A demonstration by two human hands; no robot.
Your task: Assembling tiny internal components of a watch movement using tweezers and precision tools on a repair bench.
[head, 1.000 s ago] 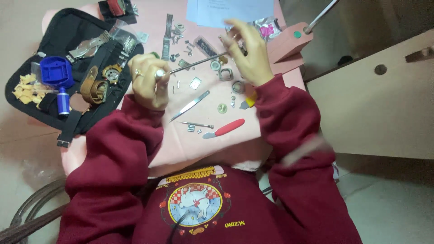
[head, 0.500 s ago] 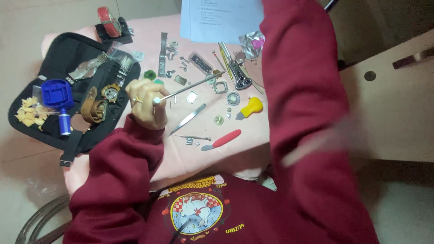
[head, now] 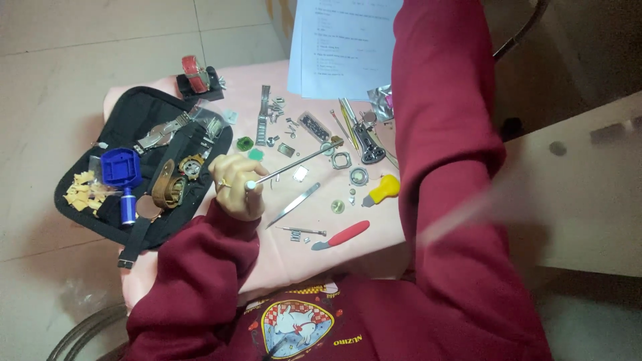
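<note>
Head cam: left hand (head: 235,188) grips metal rod (head: 297,162); right sleeve (head: 445,134) blocks table's right side.

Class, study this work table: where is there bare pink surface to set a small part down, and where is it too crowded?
Bare pink table lies along the near edge, below the red-handled tool. Another strip sits near the far edge, between the red watch holder and the metal bracelet. Between the left hand and the yellow-handled tool, parts crowd it.

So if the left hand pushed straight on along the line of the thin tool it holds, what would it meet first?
Probably the small square metal watch case: the left hand holds a thin metal rod pointing up and right, its tip just beside that case. Depth is unclear, so the tip may sit above it.
</note>
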